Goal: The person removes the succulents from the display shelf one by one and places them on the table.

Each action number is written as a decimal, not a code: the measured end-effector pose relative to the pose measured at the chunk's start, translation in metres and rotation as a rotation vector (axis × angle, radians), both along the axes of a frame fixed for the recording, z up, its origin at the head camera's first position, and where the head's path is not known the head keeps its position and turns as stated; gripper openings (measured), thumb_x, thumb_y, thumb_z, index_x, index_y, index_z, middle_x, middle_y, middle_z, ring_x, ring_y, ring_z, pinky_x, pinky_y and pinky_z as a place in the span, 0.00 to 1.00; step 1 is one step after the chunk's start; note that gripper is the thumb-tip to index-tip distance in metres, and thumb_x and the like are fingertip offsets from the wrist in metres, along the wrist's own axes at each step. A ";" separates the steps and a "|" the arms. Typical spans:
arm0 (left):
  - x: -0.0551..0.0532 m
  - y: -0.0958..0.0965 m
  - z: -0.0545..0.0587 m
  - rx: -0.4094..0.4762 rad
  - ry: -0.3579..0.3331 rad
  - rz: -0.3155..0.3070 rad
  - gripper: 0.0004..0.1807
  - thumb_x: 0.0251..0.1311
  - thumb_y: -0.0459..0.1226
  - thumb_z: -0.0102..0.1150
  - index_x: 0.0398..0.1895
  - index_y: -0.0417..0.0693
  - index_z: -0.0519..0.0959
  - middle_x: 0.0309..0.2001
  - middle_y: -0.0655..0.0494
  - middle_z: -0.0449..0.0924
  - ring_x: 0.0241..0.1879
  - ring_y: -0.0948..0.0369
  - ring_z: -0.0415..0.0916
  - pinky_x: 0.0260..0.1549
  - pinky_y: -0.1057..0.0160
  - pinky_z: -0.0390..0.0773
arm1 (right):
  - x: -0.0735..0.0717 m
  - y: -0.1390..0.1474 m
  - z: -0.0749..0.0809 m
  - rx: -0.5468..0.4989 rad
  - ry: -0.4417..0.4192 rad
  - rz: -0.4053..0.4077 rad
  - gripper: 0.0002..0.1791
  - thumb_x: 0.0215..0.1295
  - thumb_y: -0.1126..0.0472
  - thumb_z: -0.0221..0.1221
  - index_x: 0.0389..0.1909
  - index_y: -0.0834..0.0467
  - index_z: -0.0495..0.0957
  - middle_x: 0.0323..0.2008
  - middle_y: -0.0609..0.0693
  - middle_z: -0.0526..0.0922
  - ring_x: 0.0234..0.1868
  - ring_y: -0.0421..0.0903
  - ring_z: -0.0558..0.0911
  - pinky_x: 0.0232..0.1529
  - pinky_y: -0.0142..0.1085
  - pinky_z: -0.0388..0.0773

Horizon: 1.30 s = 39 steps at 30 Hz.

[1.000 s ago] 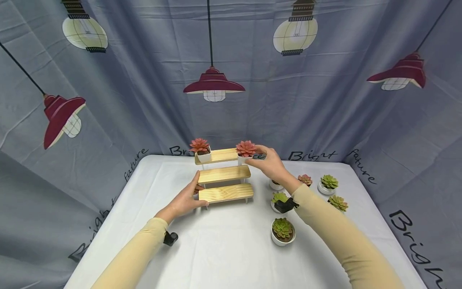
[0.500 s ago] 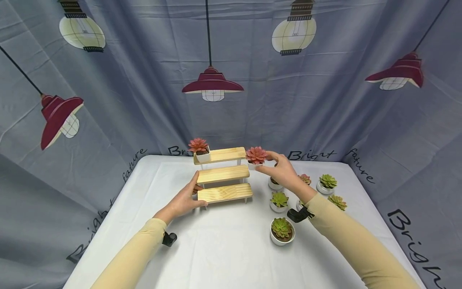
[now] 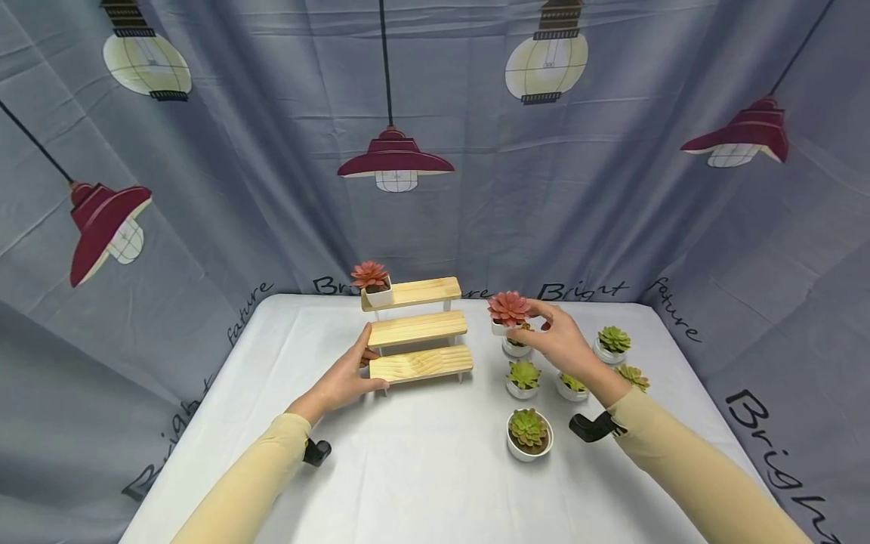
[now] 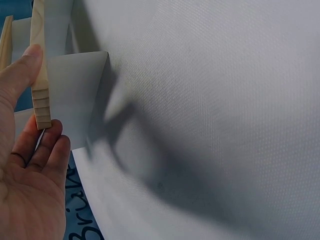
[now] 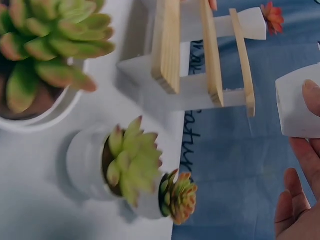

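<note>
A three-tier wooden plant stand (image 3: 418, 329) with white supports stands toward the back of the table. My left hand (image 3: 340, 381) grips the left end of its lowest board (image 4: 40, 75), thumb on one face and fingers at the other. On the left end of the top tier sits a potted red succulent (image 3: 376, 284). Right of the stand, my right hand (image 3: 564, 346) holds a second potted red succulent (image 3: 508, 310) between thumb and fingers, raised above the table. Its square white pot (image 5: 297, 107) shows at the edge of the right wrist view; its leaves are outside that view.
Several potted succulents stand right of the stand on the white table (image 3: 435, 483): a green one (image 3: 528, 432) nearest, another green one (image 3: 522, 376) behind it, and one (image 3: 613, 344) at the back right. A grey printed curtain (image 3: 462, 227) hangs behind and along both sides.
My right hand has carried the red succulent from the right end of the top tier rightward and toward me, away from the stand. The left hand stays on the stand.
</note>
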<state>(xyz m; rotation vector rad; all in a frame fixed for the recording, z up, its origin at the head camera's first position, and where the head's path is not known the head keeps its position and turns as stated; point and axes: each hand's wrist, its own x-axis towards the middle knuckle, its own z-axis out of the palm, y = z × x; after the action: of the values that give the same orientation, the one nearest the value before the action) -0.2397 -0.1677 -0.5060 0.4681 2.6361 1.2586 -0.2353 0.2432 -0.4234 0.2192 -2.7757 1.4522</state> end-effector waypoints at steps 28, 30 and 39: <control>0.002 0.000 0.000 0.006 -0.012 0.003 0.67 0.58 0.40 0.76 0.84 0.58 0.30 0.64 0.43 0.72 0.67 0.47 0.69 0.69 0.46 0.65 | 0.060 0.083 -0.029 0.091 -0.028 -0.115 0.45 0.62 0.42 0.71 0.74 0.59 0.67 0.61 0.61 0.73 0.56 0.59 0.71 0.46 0.46 0.73; 0.002 0.001 0.000 0.007 -0.008 0.001 0.67 0.58 0.40 0.77 0.84 0.56 0.30 0.63 0.43 0.72 0.67 0.46 0.69 0.69 0.45 0.65 | 0.065 0.087 -0.033 0.092 -0.028 -0.118 0.45 0.63 0.44 0.71 0.74 0.61 0.67 0.60 0.61 0.74 0.54 0.58 0.72 0.44 0.44 0.74; 0.001 0.002 0.001 0.008 -0.015 0.001 0.68 0.58 0.40 0.77 0.84 0.59 0.30 0.65 0.42 0.71 0.68 0.47 0.68 0.69 0.45 0.65 | 0.084 0.104 -0.053 0.117 -0.011 -0.122 0.43 0.63 0.47 0.72 0.72 0.64 0.69 0.60 0.63 0.74 0.55 0.59 0.73 0.48 0.45 0.72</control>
<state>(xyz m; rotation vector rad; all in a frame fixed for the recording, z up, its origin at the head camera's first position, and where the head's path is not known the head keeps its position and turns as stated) -0.2388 -0.1655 -0.5054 0.4563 2.6199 1.2690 -0.1516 0.3473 -0.4763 0.0415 -2.8295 1.2703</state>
